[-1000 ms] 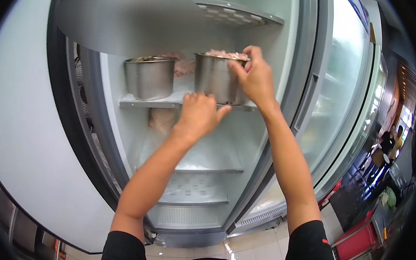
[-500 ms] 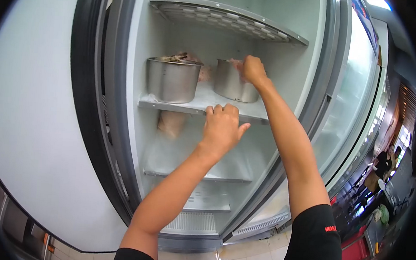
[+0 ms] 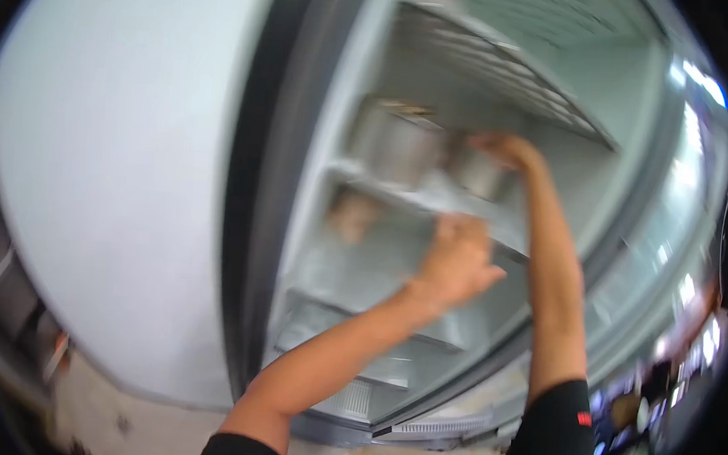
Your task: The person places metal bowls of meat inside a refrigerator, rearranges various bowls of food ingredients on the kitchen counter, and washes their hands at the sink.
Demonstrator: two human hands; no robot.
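Note:
The whole view is smeared by motion. Inside an upright fridge, two metal pots stand on the middle shelf [image 3: 416, 199]. The left metal pot [image 3: 395, 150] has brownish contents showing above its rim. My right hand [image 3: 509, 150] reaches over the top of the right metal pot [image 3: 480, 176], its fingers curled at the rim; what lies under the fingers is blurred. My left hand [image 3: 461, 254] is hooked on the front edge of the same shelf, thumb sticking out to the right.
A wire rack [image 3: 515, 70] crosses above the pots. Under the middle shelf a pinkish-brown bundle [image 3: 354, 214] shows, with lower shelves [image 3: 317, 320] beneath. The white fridge door [image 3: 125, 179] stands open on the left. A glass-fronted door [image 3: 664, 229] is at the right.
My view has swung and tilted, so the fridge appears shifted right and slanted. The right pot looks smaller and deeper on the shelf, my right hand still at its rim. My left hand stays on the shelf edge.

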